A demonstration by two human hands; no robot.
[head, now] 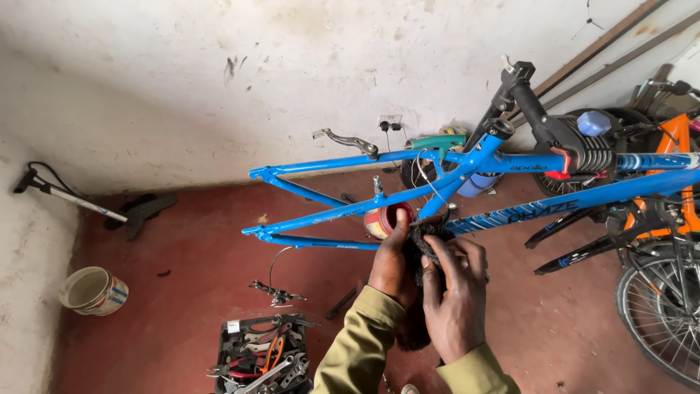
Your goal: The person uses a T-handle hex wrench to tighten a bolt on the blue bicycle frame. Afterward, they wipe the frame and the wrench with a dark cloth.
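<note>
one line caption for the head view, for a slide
Both hands, left hand and right hand, press a dark rag against a blue bicycle frame above an open tool case.

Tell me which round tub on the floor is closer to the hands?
The small red can behind the blue frame, just above the left hand. The white bucket sits far off by the left wall.

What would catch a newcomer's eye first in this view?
The bright blue bicycle frame, stripped of wheels, spans the middle above the red floor. Just below it, the left hand and right hand work a dark rag at the frame's bottom junction. An open tool case lies at bottom left.
</note>
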